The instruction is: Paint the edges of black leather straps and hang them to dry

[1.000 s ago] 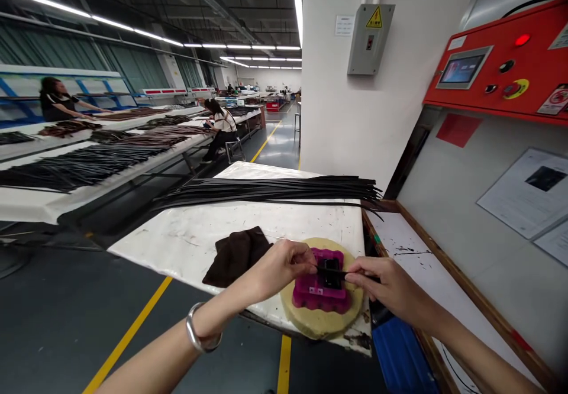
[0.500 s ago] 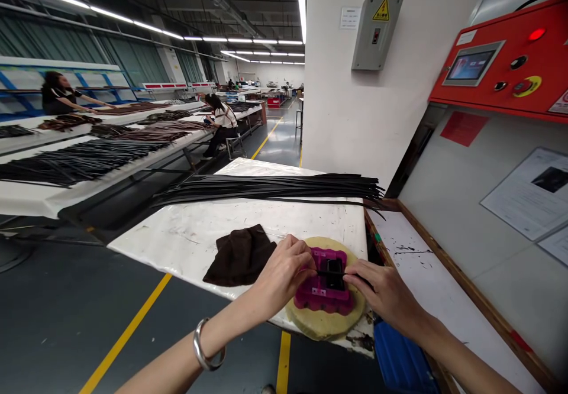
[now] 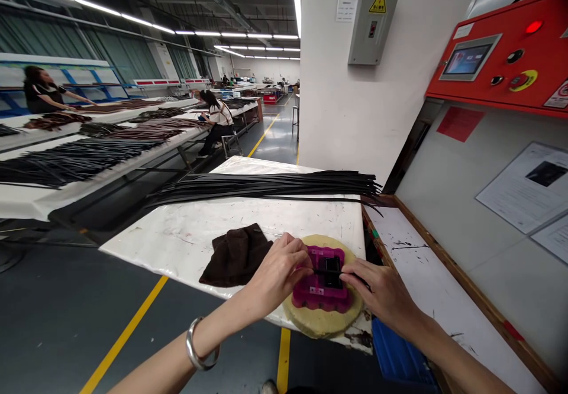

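Note:
A magenta jig (image 3: 320,297) with a black piece in its middle sits on a round tan pad (image 3: 328,320) at the near right corner of a white table (image 3: 213,228). A thin black strap (image 3: 327,273) lies across the jig. My left hand (image 3: 279,270) pinches the strap's left end at the jig's left side. My right hand (image 3: 381,290) pinches the strap on the jig's right side. A silver bangle (image 3: 197,349) is on my left wrist.
A dark brown cloth (image 3: 233,255) lies left of the pad. A bundle of long black straps (image 3: 266,186) crosses the table's far side. A red control panel (image 3: 497,57) hangs at right above a white bench (image 3: 426,275). Two people work at long tables at left.
Both hands stay pinched on the strap over the jig, with only slight shifts. The view has moved a little.

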Tool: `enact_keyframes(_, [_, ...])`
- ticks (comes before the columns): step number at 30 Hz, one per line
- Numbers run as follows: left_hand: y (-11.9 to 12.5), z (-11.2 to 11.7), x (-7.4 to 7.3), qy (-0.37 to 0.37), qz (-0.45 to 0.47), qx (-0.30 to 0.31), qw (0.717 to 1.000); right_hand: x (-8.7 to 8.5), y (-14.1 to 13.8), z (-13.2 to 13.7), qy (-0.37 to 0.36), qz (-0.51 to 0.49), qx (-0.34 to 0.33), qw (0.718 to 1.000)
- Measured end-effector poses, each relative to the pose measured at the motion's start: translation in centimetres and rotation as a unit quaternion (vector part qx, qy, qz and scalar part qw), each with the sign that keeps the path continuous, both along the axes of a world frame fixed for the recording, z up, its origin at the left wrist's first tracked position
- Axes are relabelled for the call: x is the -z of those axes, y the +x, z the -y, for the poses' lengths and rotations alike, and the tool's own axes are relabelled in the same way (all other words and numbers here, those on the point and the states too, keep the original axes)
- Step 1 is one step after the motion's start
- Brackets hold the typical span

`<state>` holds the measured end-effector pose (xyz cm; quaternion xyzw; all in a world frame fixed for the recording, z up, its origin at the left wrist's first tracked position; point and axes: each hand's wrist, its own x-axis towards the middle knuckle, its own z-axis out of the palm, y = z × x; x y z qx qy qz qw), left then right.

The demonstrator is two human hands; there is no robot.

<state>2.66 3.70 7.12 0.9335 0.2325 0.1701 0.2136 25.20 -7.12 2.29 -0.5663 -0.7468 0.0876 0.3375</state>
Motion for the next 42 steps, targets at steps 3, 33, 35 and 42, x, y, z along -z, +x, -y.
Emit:
enact_keyframes(3, [0.4, 0.1, 0.0, 0.005, -0.001, 0.015, 1.0, 0.0, 0.4, 0.3, -0.01, 0.004, -0.001, 1.0])
enact_keyframes(33, [6.0, -1.1, -0.5, -0.158, 0.076, 0.098, 0.98, -13.4, 3.8, -0.9, -0.043, 0.302, -0.104, 0.946])
enact_keyframes(35, [5.9, -2.3, -1.3, -0.291, 0.07, 0.103, 0.948, -12.3, 5.3, -0.9, -0.039, 0.194, -0.138, 0.97])
enact_keyframes(42, [4.5, -4.4, -4.9, -0.446, -0.01, 0.106, 0.889, -5.4, 5.1, -0.3, 0.155, -0.001, -0.141, 0.978])
